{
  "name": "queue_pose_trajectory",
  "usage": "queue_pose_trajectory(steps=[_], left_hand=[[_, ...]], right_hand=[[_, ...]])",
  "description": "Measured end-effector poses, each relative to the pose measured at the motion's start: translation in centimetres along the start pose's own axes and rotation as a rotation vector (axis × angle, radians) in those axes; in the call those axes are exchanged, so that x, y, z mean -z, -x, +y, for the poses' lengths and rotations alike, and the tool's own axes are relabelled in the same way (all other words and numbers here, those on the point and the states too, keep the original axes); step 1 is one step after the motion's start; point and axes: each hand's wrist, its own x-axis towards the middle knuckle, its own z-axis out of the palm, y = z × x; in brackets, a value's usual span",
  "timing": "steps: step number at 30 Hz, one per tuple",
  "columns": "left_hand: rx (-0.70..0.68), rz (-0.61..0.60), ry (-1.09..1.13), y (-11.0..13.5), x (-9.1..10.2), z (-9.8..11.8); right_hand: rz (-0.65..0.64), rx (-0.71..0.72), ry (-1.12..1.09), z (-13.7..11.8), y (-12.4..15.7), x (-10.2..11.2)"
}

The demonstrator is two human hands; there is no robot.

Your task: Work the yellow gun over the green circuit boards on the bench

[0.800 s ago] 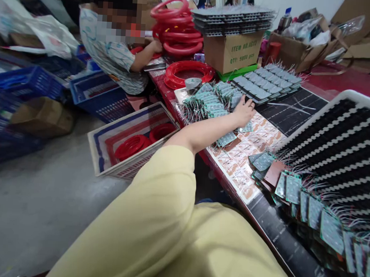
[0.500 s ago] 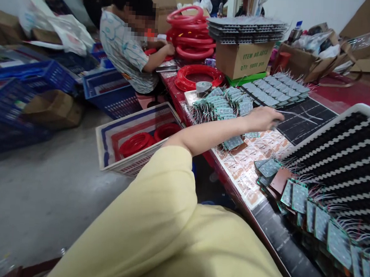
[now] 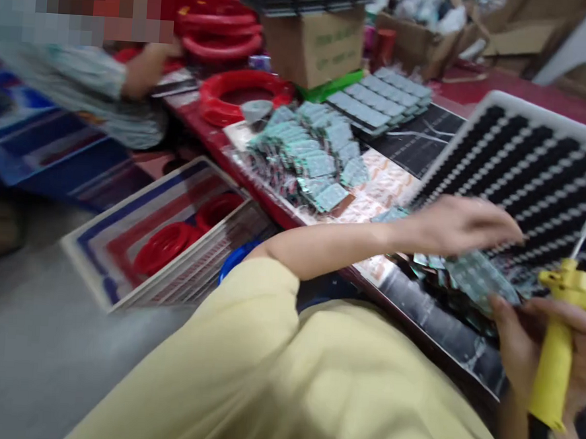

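My left hand (image 3: 464, 227) is smeared by motion above the row of circuit boards, next to the tray; its fingers are too blurred to read. At the right edge, my right hand (image 3: 563, 348) is wrapped around a yellow pistol-shaped tool (image 3: 554, 368) with a thin, pale tip pointing up. A green circuit board (image 3: 483, 277) is close to the right thumb; I cannot tell whether they touch. A white-rimmed tray (image 3: 499, 99) with black and white rows lies beyond both hands. Farther left, a heap of wired circuit boards (image 3: 297, 147) covers part of the table.
Flat panels of boards (image 3: 379, 102) lie near a cardboard box (image 3: 316, 45) with stacked panels on top. Red rings (image 3: 246, 87) are behind the heap. Below the table edge stands a crate (image 3: 114, 298) holding red rings. A person's arm (image 3: 146, 71) is at the left.
My view has swung right and down. My left hand has moved from beside the panels to over the board row by the tray. My right hand with the yellow tool has come into view.
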Motion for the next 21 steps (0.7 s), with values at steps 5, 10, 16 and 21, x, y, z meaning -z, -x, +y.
queue_pose_trajectory(steps=[5, 10, 16, 21], left_hand=[[0.375, 0.195, 0.156, 2.4, -0.1, -4.2], [0.297, 0.142, 0.284, 3.1, -4.1, -4.1], [0.439, 0.302, 0.569, 1.1, -5.1, -2.9], [0.487, 0.246, 0.587, 1.1, -5.3, -2.9]], right_hand=[[0.254, -0.007, -0.175, -0.5, -0.3, -0.1], [0.208, 0.013, -0.113, -1.1, 0.2, 0.0], [-0.058, 0.084, -0.147, -0.8, 0.8, 0.1], [-0.044, 0.034, -0.111, -1.2, 0.5, -0.5]])
